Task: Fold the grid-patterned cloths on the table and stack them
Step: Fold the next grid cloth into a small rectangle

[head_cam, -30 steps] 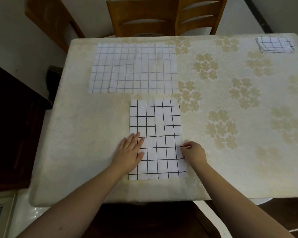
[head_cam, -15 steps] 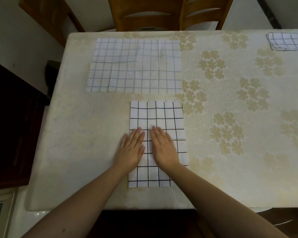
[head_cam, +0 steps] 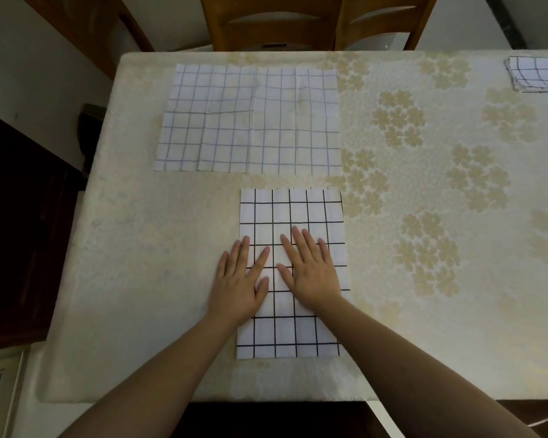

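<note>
Cloth (head_cam: 293, 273), half-folded with bold black lines, lay near the surface's (head_cam: 140, 248) front edge under straight, slightly spread fingers (head_cam: 298, 240): left hand (head_cam: 239, 284) at its left border, right hand (head_cam: 310, 275) in the middle. Uneven pressing risked skewing the layers. Beyond lay an unfolded cloth (head_cam: 250, 118); far right, the folded stack (head_cam: 537, 74).

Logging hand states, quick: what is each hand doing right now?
Left hand: open, flat on the bold-grid cloth.
Right hand: open, flat on the same cloth.
</note>
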### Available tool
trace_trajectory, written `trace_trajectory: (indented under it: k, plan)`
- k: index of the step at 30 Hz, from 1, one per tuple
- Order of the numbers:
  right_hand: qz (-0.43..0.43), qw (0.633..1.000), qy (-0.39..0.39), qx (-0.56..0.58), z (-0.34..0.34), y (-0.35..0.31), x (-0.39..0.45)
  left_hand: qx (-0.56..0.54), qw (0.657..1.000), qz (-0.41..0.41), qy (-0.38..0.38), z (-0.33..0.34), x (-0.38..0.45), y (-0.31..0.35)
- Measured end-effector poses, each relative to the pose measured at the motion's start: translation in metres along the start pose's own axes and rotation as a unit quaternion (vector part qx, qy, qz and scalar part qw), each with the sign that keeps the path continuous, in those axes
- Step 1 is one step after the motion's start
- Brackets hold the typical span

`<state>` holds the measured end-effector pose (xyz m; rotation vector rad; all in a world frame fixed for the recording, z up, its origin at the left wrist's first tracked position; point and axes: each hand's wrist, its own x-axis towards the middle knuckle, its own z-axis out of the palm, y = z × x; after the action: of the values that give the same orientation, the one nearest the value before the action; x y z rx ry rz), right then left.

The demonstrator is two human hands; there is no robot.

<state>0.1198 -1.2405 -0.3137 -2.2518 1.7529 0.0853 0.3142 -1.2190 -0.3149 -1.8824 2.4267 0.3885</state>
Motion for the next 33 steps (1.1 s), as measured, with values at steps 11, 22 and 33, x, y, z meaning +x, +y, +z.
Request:
trace_trajectory:
  k: [11, 22, 33]
  plan:
    - [0.069, 0.998, 0.005, -0.003, -0.018, 0.053, 0.004, -0.012, 1.000, -0.021, 0.000, 0.000, 0.000, 0.002]
    - [0.298, 0.862, 0.131, 0.387, -0.051, 0.053, -0.029, -0.338, 0.907, -0.225, 0.114, -0.035, 0.007, -0.002]
    - [0.400, 0.823, 0.028, 0.403, -0.053, 0.048, -0.044, -0.298, 0.892, -0.338, -0.033, -0.037, 0.022, -0.003]
